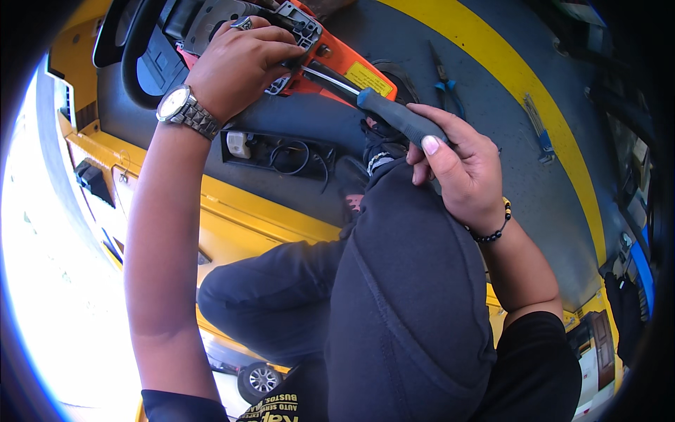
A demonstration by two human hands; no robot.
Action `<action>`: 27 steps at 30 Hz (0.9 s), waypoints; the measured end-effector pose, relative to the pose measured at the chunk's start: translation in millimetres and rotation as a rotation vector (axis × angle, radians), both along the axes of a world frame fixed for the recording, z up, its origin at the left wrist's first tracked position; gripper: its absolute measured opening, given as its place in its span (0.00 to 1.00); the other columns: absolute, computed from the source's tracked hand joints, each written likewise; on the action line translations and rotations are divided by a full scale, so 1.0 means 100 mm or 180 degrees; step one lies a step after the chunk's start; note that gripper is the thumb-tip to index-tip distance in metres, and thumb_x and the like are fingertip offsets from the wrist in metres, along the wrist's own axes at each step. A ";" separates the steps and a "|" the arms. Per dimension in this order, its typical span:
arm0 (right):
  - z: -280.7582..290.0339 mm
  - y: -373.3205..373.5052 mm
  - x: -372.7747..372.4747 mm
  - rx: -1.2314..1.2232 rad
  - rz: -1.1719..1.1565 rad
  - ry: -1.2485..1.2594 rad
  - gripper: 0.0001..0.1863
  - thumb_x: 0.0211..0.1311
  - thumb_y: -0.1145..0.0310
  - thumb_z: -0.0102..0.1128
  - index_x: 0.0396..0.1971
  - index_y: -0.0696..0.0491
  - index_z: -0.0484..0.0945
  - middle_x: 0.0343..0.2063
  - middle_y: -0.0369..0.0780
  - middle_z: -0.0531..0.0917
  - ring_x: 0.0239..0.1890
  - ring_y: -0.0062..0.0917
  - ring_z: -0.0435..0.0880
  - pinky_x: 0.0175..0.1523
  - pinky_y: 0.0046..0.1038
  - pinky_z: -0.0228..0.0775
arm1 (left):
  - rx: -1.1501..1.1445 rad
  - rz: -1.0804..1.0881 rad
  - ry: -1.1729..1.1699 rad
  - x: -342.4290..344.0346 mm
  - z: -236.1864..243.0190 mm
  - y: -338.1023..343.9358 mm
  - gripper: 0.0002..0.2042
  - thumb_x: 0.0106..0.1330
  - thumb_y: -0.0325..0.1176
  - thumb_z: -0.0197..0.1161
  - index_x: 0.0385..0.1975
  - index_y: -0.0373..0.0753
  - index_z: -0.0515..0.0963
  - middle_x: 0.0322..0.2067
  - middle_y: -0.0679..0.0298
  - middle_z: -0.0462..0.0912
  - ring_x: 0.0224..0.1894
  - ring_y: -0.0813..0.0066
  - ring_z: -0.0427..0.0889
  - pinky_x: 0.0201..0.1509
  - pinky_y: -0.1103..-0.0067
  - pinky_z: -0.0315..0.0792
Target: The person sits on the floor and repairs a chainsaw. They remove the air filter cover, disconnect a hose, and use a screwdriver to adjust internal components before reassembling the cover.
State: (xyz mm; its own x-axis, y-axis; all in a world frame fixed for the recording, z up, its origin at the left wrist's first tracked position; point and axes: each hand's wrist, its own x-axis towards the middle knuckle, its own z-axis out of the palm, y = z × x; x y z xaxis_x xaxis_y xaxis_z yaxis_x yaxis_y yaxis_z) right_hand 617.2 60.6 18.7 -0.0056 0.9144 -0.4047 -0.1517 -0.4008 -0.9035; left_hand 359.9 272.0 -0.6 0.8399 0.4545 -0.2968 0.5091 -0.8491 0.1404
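Note:
An orange chainsaw (340,58) with a black loop handle (132,60) lies at the upper middle. My left hand (242,67) rests over its grey metal end, fingers curled against the housing and fingertips partly hidden. In my right hand (464,169) is a screwdriver (397,116), held by its dark grey and blue handle with the thumb along it. The shaft points up and left to the saw body beside my left fingers. Whether the tip sits on a screw, I cannot tell.
Below the saw, a black tray (264,170) carries a white part and a thin black cable. Blue-handled pliers (450,97) and a blue-holder set of thin metal keys (540,133) lie right on the grey floor. A yellow stripe (573,169) curves past. My bent knee (415,281) fills the lower middle.

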 end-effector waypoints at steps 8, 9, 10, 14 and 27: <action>0.15 0.08 -0.05 -0.0630 0.0266 0.0817 0.27 0.71 0.72 0.50 0.68 0.65 0.67 0.37 0.40 0.84 0.33 0.17 0.81 0.43 0.20 0.73 | 0.0059 0.0033 -0.0037 -0.03 -0.04 -0.01 0.17 0.63 0.33 0.72 0.53 0.52 0.86 0.54 0.70 0.86 0.62 0.68 0.78 0.63 0.67 0.67; 0.16 0.10 -0.04 -0.0746 0.0391 0.0962 0.29 0.70 0.73 0.48 0.69 0.66 0.65 0.38 0.40 0.83 0.34 0.18 0.80 0.45 0.20 0.72 | 0.0067 0.0047 -0.0045 -0.03 -0.04 -0.01 0.17 0.63 0.33 0.72 0.53 0.52 0.86 0.54 0.70 0.86 0.62 0.68 0.78 0.63 0.67 0.67; 0.16 0.13 -0.05 -0.0796 0.0462 0.1038 0.30 0.68 0.73 0.47 0.70 0.66 0.64 0.38 0.40 0.82 0.34 0.18 0.79 0.45 0.20 0.71 | 0.0078 0.0064 -0.0036 -0.04 -0.05 -0.02 0.17 0.63 0.33 0.72 0.53 0.52 0.86 0.54 0.70 0.86 0.62 0.68 0.78 0.63 0.67 0.67; 0.16 0.17 -0.09 -0.0977 0.0487 0.1211 0.34 0.64 0.74 0.43 0.72 0.66 0.61 0.38 0.40 0.79 0.33 0.18 0.73 0.45 0.21 0.68 | -0.0236 0.0081 -0.0107 -0.02 -0.03 0.02 0.15 0.59 0.36 0.74 0.47 0.49 0.87 0.55 0.66 0.83 0.63 0.64 0.76 0.67 0.63 0.65; 0.22 0.25 -0.21 -0.1444 0.0170 0.1154 0.26 0.78 0.59 0.55 0.66 0.61 0.69 0.31 0.32 0.74 0.29 0.10 0.68 0.35 0.15 0.63 | 0.0282 0.0096 -0.0189 0.09 0.21 0.01 0.16 0.57 0.41 0.73 0.44 0.44 0.83 0.48 0.64 0.83 0.53 0.62 0.81 0.64 0.66 0.68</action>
